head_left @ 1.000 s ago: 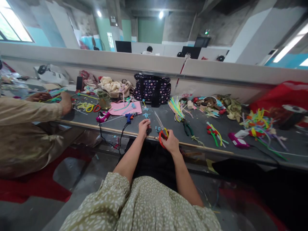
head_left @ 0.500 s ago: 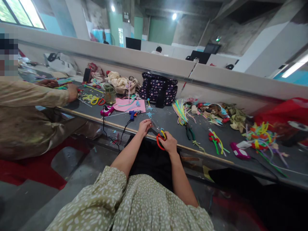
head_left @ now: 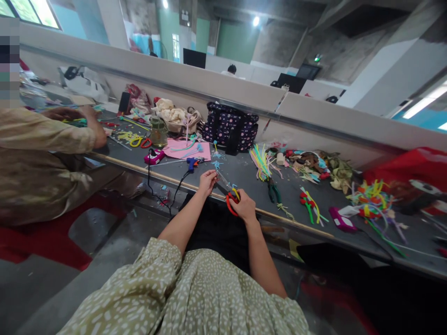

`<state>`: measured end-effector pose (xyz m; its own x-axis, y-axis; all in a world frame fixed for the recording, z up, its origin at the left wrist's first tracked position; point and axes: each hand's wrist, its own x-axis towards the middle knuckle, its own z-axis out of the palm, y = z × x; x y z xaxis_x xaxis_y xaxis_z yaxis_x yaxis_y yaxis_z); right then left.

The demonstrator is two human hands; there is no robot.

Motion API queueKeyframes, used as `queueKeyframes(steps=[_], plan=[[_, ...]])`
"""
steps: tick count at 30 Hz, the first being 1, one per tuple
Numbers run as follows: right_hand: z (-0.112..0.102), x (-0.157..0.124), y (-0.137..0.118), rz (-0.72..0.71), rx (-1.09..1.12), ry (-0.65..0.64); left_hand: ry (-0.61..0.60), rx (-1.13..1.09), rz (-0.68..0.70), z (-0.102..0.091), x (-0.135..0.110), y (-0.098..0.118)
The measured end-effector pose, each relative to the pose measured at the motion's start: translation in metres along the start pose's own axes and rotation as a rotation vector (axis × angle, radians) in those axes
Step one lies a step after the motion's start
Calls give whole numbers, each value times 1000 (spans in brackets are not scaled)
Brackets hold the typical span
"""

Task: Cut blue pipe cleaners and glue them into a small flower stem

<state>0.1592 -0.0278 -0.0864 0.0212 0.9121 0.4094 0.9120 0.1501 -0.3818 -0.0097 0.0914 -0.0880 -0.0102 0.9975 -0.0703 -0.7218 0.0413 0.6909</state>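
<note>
My right hand (head_left: 246,205) is closed round the red and yellow handles of a pair of scissors (head_left: 229,204). The blades point away to the upper left, over the table's front edge. Beside the blade tips, my left hand (head_left: 208,181) is pinched closed; what lies between its fingertips is too small to make out. Small light-blue fuzzy scraps (head_left: 217,165) lie just beyond the left hand. A blue glue gun (head_left: 191,164) with a black cord rests left of them, by a sheet of pink paper (head_left: 171,151) holding pale-blue fuzzy stems.
A dark patterned bag (head_left: 230,125) stands at the back. To the right lie a bundle of pipe cleaners (head_left: 260,163), dark-handled pliers (head_left: 274,191) and a magenta box (head_left: 342,219). A green jar (head_left: 159,132) stands left. A co-worker's arm (head_left: 45,135) reaches over the table at far left.
The view has shifted slightly. Both my hands stay close together, with the scissors still in the right one. The co-worker's hands at the left have moved farther back and left.
</note>
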Motion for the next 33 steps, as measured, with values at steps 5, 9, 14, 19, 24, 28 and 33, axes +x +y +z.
queueKeyframes(steps=[5,9,14,19,24,28,33], plan=[[-8,1,-3,30,15,-50,3,7,12,0,0,-1],[-11,0,-5,10,11,-72,8,14,19,0,0,-2],[-7,-2,-6,7,-18,-33,-3,13,25,-1,-2,-2],[-3,-4,-6,7,-15,3,-9,7,29,-2,-1,-4],[0,-4,-5,35,4,5,-16,2,26,-3,0,-5],[1,-4,-4,68,1,-7,-20,4,21,-2,-1,-4],[4,-3,-1,83,-16,-7,-15,11,14,-1,-3,-2]])
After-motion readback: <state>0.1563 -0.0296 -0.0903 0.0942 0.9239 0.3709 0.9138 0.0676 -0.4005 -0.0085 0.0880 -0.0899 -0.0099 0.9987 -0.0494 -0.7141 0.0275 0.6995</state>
